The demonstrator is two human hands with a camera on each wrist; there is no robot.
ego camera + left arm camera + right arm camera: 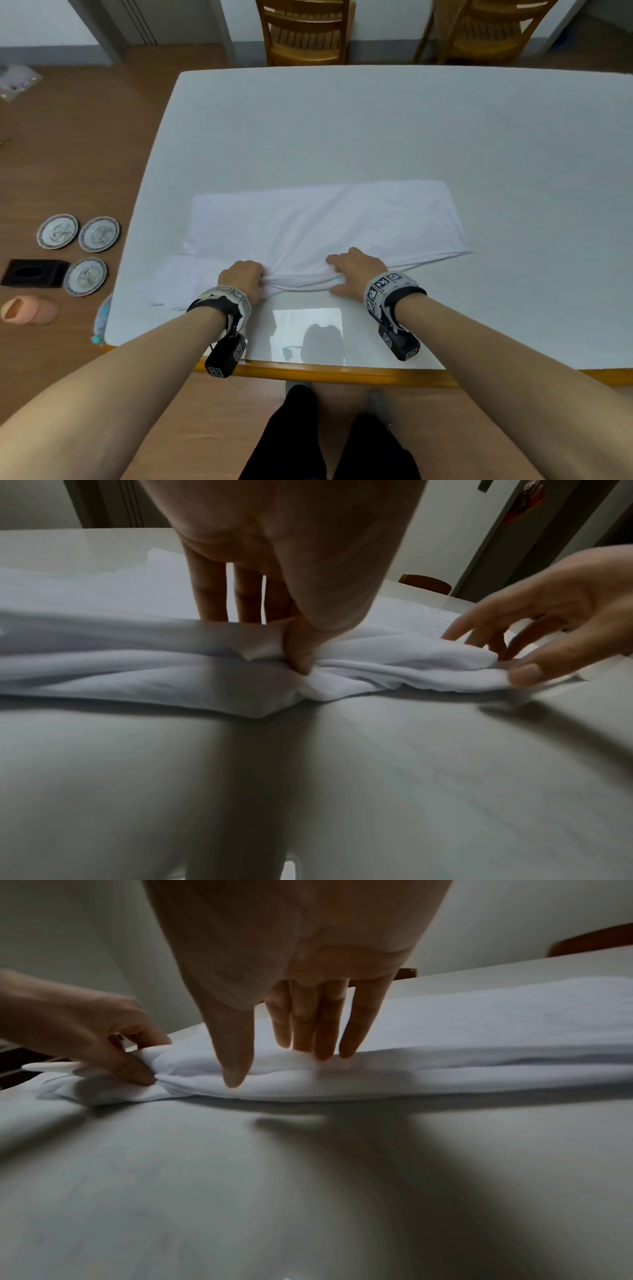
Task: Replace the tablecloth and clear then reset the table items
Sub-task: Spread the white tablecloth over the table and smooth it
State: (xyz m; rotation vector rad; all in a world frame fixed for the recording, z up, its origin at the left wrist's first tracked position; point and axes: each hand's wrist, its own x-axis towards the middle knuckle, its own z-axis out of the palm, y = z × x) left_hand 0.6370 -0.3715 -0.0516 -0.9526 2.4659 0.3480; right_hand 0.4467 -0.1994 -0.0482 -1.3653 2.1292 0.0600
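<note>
Tablecloth (325,222), white, folded, wrinkled (near edge bunched) on table (342,120)

no legible txt, wrist bands (388,286) w/ marker codes only

Looks like a dining room in someone's home. There's a big white-topped table with a wooden edge (342,371), two slatted wooden chairs (305,32) pushed up on the far side, brown wood-look flooring (78,154), and three small patterned round plates (57,231) on the floor, probably ceramic.
</note>
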